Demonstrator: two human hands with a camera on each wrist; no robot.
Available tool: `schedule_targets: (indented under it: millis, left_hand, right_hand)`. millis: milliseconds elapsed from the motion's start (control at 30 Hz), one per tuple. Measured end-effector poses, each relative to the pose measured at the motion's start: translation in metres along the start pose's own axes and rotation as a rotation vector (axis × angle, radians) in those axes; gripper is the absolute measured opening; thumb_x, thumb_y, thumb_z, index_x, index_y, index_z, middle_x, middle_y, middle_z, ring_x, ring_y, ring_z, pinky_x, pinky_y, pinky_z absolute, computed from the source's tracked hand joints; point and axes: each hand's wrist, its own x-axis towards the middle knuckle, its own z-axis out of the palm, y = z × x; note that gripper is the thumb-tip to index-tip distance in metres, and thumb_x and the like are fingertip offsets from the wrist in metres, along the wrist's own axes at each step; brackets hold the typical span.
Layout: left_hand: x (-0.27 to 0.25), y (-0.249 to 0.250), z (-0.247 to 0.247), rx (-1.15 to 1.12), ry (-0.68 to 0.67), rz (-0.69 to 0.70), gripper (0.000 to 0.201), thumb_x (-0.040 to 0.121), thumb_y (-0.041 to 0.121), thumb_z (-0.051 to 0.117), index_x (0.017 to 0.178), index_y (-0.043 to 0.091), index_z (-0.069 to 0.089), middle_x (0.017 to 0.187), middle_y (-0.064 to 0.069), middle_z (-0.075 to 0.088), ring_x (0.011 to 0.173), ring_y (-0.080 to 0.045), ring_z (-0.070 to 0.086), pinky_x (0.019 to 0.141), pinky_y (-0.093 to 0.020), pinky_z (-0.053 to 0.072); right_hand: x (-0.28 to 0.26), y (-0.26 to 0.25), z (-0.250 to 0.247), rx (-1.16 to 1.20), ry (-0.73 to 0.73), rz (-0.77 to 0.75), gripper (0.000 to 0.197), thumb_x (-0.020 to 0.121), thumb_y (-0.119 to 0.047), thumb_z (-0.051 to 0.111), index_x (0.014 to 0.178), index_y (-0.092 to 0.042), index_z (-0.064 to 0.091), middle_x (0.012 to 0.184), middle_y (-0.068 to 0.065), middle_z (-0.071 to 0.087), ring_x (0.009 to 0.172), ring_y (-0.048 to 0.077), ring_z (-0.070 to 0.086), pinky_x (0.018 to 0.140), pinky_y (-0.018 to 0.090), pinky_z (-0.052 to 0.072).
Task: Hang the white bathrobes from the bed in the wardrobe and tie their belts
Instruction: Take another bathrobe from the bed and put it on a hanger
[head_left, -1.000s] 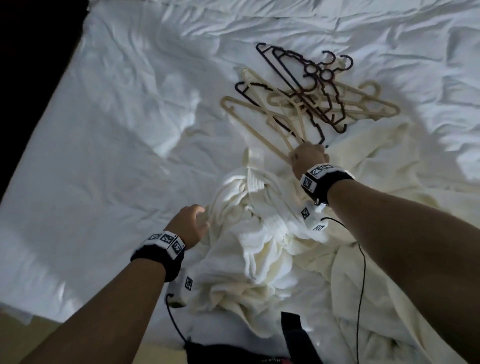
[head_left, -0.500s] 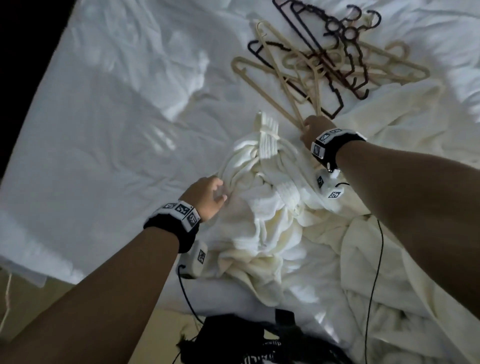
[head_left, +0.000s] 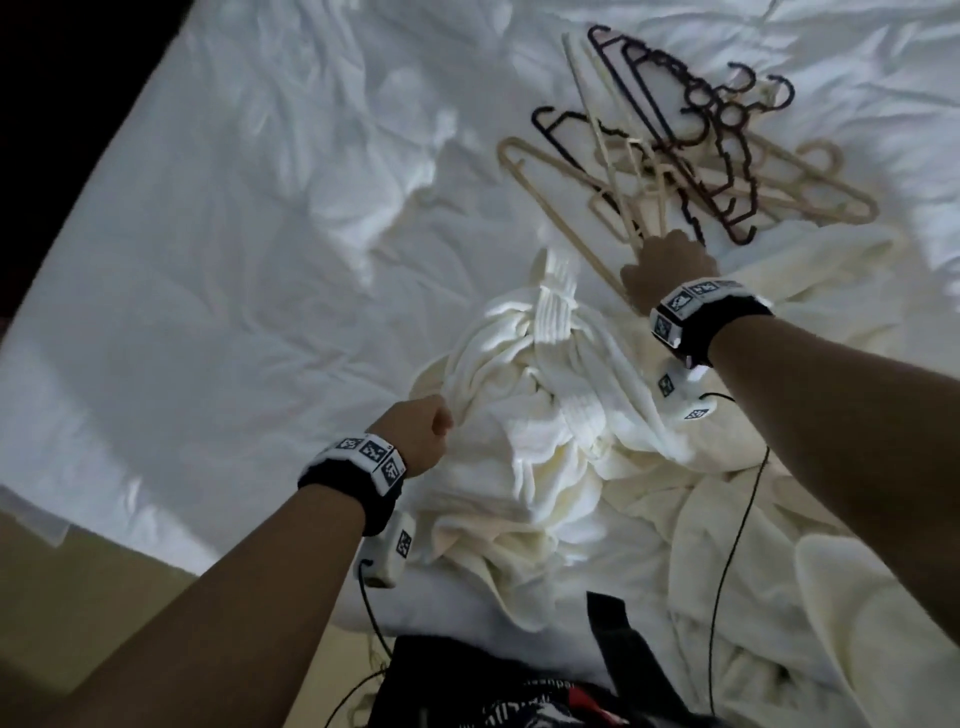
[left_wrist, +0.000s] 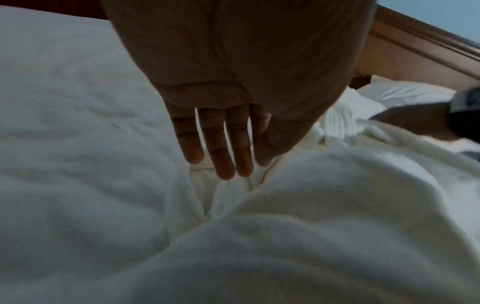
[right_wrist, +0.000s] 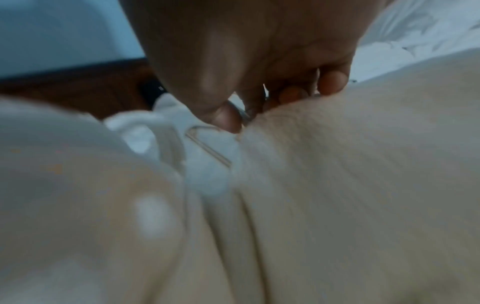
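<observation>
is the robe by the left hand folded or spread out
Neither: the bathrobe lies bunched in a crumpled heap on the bed, its belt wound around it.

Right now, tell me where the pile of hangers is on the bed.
In the head view the pile of hangers lies at the upper right on the white bed sheet, just beyond the right hand and past the crumpled bathrobe.
</observation>
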Motion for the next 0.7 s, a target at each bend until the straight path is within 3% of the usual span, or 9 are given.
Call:
schedule_targets:
  millis: [100, 167, 267, 333, 400, 500, 567, 633, 700]
  left_hand:
    - [-0.006, -0.007, 0.024, 0.161, -0.223, -0.118, 0.058, 0.079, 0.023, 0.064, 0.132, 0.025, 0.040, 0.131, -0.009, 0.045, 0.117, -0.032, 0.053, 0.098, -0.040, 0.046]
    - [-0.014, -0.013, 0.039, 0.206, -0.304, -0.174, 0.088, 0.070, 0.033, 0.072, 0.143, 0.025, 0.024, 0.137, -0.012, 0.037, 0.123, -0.037, 0.048, 0.102, -0.046, 0.044]
    - [-0.022, -0.021, 0.057, 0.094, -0.346, -0.189, 0.115, 0.056, 0.047, 0.085, 0.147, 0.022, 0.019, 0.141, -0.012, 0.041, 0.127, -0.035, 0.047, 0.103, -0.045, 0.044]
    - [-0.029, -0.022, 0.061, -0.044, -0.239, -0.153, 0.098, 0.063, 0.048, 0.081, 0.143, 0.020, 0.032, 0.141, -0.010, 0.049, 0.125, -0.031, 0.052, 0.102, -0.037, 0.044]
    - [-0.035, -0.021, 0.058, -0.082, -0.148, -0.113, 0.075, 0.073, 0.049, 0.067, 0.138, 0.018, 0.045, 0.140, -0.010, 0.053, 0.124, -0.030, 0.054, 0.101, -0.031, 0.043]
    - [-0.051, -0.020, 0.050, -0.122, -0.068, -0.034, 0.079, 0.066, 0.061, 0.046, 0.133, 0.021, 0.052, 0.139, -0.008, 0.055, 0.122, -0.028, 0.055, 0.098, -0.030, 0.042]
    - [-0.067, -0.021, 0.041, -0.170, 0.027, -0.023, 0.077, 0.065, 0.062, 0.046, 0.128, 0.021, 0.057, 0.132, -0.006, 0.060, 0.117, -0.029, 0.057, 0.088, -0.027, 0.041]
    - [-0.084, -0.027, 0.032, -0.231, 0.126, -0.033, 0.073, 0.062, 0.057, 0.052, 0.124, 0.018, 0.060, 0.126, -0.008, 0.063, 0.113, -0.030, 0.059, 0.084, -0.028, 0.041]
    - [-0.103, -0.031, 0.025, -0.247, 0.186, -0.007, 0.071, 0.061, 0.054, 0.052, 0.120, 0.016, 0.062, 0.122, -0.010, 0.065, 0.107, -0.030, 0.061, 0.084, -0.030, 0.045]
  right_hand:
    - [-0.018, 0.003, -0.040, 0.076, 0.208, -0.073, 0.041, 0.089, -0.028, 0.040, 0.107, 0.005, 0.057, 0.112, 0.026, 0.050, 0.102, 0.044, 0.050, 0.084, 0.048, 0.044]
    - [-0.034, 0.011, -0.066, 0.149, 0.213, -0.124, 0.037, 0.095, -0.019, 0.039, 0.101, 0.012, 0.057, 0.107, 0.031, 0.053, 0.100, 0.046, 0.051, 0.083, 0.047, 0.042]
    - [-0.068, 0.026, -0.079, 0.559, 0.123, 0.027, 0.034, 0.098, -0.031, 0.044, 0.088, -0.002, 0.059, 0.093, 0.022, 0.066, 0.085, 0.036, 0.067, 0.073, 0.042, 0.054]
    - [-0.099, 0.029, -0.071, 0.878, -0.050, 0.159, 0.026, 0.098, -0.034, 0.050, 0.093, -0.010, 0.059, 0.094, 0.012, 0.068, 0.075, 0.022, 0.073, 0.066, 0.045, 0.060]
    - [-0.130, 0.028, -0.059, 0.905, -0.154, 0.193, 0.028, 0.099, -0.033, 0.051, 0.098, -0.007, 0.060, 0.094, 0.009, 0.068, 0.070, 0.018, 0.072, 0.058, 0.038, 0.058]
    - [-0.174, 0.023, -0.040, 0.600, -0.130, 0.113, 0.042, 0.099, -0.041, 0.047, 0.092, -0.002, 0.062, 0.083, 0.014, 0.065, 0.069, 0.025, 0.061, 0.061, 0.038, 0.050]
    - [-0.197, 0.020, -0.027, 0.507, -0.097, 0.077, 0.047, 0.099, -0.042, 0.046, 0.079, -0.001, 0.058, 0.074, 0.015, 0.057, 0.071, 0.030, 0.052, 0.061, 0.037, 0.038]
    - [-0.213, 0.017, -0.020, 0.576, -0.057, 0.093, 0.046, 0.099, -0.043, 0.046, 0.073, -0.005, 0.053, 0.070, 0.011, 0.055, 0.069, 0.029, 0.050, 0.060, 0.038, 0.039]
    - [-0.228, 0.011, -0.027, 0.829, -0.003, 0.187, 0.043, 0.099, -0.044, 0.045, 0.086, -0.006, 0.059, 0.086, 0.011, 0.066, 0.070, 0.027, 0.055, 0.066, 0.043, 0.050]
